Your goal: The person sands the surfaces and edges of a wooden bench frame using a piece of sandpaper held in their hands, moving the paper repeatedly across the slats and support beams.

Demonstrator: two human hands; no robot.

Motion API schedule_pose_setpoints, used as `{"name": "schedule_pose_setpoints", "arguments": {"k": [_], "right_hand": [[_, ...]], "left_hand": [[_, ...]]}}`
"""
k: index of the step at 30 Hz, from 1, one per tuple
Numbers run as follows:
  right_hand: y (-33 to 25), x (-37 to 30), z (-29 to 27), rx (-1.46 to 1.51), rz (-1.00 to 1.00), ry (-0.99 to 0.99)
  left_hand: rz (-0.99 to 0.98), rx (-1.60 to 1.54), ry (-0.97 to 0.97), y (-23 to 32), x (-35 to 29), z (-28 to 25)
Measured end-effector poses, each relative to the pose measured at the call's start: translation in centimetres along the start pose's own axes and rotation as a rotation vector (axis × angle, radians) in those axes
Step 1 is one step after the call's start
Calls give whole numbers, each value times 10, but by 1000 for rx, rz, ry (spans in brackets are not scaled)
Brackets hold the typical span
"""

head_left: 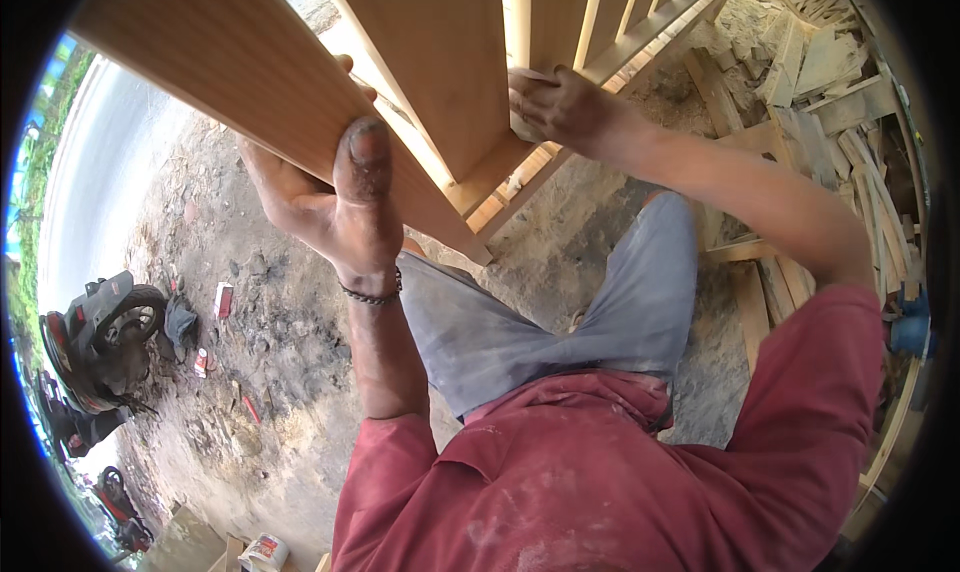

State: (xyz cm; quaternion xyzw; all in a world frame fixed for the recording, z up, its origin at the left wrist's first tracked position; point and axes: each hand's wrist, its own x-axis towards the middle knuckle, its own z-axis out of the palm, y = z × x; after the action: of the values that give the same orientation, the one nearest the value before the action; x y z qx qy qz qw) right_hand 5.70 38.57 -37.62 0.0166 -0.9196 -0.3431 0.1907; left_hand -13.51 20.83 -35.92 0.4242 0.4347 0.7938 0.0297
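Note:
My left hand (350,197) grips a long planed wooden board (240,77), thumb along its near face and fingertips showing over the far edge. The board slants down from the upper left and belongs to, or rests against, a slatted wooden frame (430,62). My right hand (565,112) reaches in from the right and presses against a wide slat near the frame's lower rail (495,170). Its fingers are curled together; a thin edge shows beside them, but I cannot make out what they hold, if anything.
Scrap wood and offcuts (820,62) are heaped along the right side. Rough dirt ground (270,302) lies below, with small litter. A parked motorcycle (105,337) stands at the left near a road (100,152). A white tub (263,552) sits at the lower left.

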Motion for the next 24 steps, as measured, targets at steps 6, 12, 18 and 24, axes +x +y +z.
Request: {"name": "schedule_pose_setpoints", "arguments": {"k": [6,12,18,24], "right_hand": [[8,49,-66,623,644,-556],[-43,-29,18,-1,46,-316],[-67,-34,-45,403,441,-296],[-84,-64,-55,717,1008,-153]], "left_hand": [[36,-43,32,-8,0,-4],[30,-67,8,-9,-1,2],[38,4,7,-4,0,3],[75,26,27,-4,-2,3]]}}
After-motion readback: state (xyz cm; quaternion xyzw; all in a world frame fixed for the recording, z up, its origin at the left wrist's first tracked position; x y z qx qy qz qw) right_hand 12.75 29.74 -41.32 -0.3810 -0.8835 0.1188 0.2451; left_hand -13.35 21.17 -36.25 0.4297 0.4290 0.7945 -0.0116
